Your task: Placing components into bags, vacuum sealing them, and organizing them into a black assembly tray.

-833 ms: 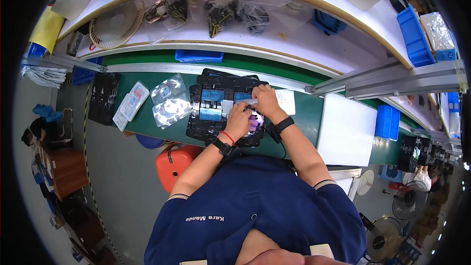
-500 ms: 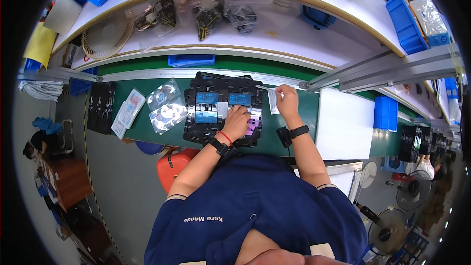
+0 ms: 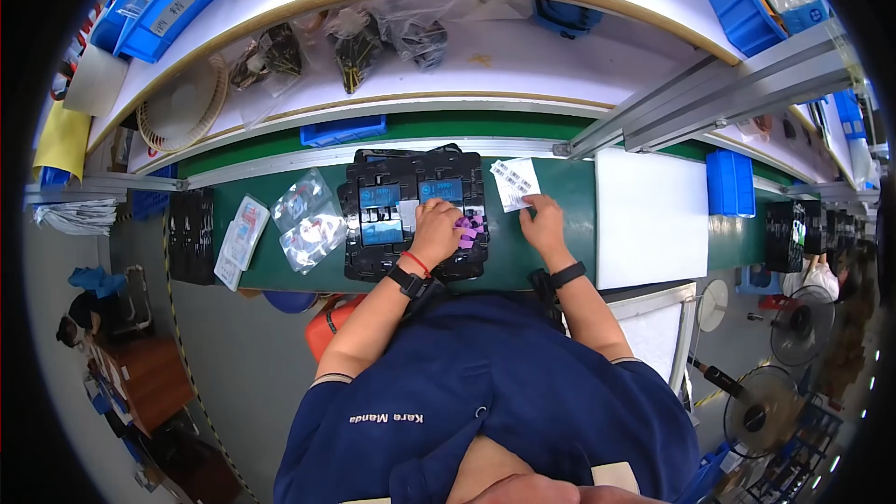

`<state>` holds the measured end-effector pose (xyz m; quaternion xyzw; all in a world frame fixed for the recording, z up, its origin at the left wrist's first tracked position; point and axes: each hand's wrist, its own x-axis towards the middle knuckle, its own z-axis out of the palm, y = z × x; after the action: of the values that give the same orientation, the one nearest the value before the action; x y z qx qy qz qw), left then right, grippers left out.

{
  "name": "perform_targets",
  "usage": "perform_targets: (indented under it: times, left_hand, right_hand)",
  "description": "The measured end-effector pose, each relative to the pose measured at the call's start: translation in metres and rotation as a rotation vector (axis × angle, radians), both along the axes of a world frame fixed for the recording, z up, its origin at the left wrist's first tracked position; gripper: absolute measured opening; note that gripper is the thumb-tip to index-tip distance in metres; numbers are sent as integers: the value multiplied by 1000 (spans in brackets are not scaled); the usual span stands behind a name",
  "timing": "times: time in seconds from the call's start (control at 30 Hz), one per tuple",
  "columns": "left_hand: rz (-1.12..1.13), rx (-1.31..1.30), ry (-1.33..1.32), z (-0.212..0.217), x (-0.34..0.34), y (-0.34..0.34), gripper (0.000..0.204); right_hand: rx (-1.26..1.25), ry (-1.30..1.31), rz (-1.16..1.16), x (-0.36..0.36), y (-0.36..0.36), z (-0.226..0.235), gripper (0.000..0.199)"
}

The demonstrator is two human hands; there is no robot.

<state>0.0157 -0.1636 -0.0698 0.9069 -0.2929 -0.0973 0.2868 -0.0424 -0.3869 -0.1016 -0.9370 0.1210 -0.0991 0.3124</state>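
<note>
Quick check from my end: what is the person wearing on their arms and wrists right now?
Both forearms are bare below short dark navy sleeves. The left hand has a black watch-like band at the wrist with a thin red band beside it. The right hand has a single black wristband. No gloves on either hand.

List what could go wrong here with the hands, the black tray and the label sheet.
1. The left hand rests on the black tray beside small purple parts; a careless sweep might knock them loose.
2. The right hand touches the lower edge of the white label sheet, which lies loose on the green belt; it may slide or crease.
3. Clear bags lie close beside the tray and could get pushed.
</note>
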Motion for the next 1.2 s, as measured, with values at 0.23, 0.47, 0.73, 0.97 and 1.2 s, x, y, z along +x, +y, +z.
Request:
perform_targets:
  times: [0.23,0.47,0.73,0.97,1.2]
  left_hand:
    - [305,-475,509,-2,3,-1,14]
    - [374,-942,878,-8,-3,-37,54]
    - [408,-838,829,10,-2,1,43]
    - [699,-748,413,7,-11,115,18]
    - [759,21,-159,-1,-18,211,15]
  right_hand:
    - [1078,278,-165,-17,37,18,29]
    - [1426,118,-160,2,62,25,27]
    - [861,12,-298,43,-19,-37,20]
    - [-106,19,-311,46,-12,-50,42]
    - [69,-60,-98,38,12,1,25]
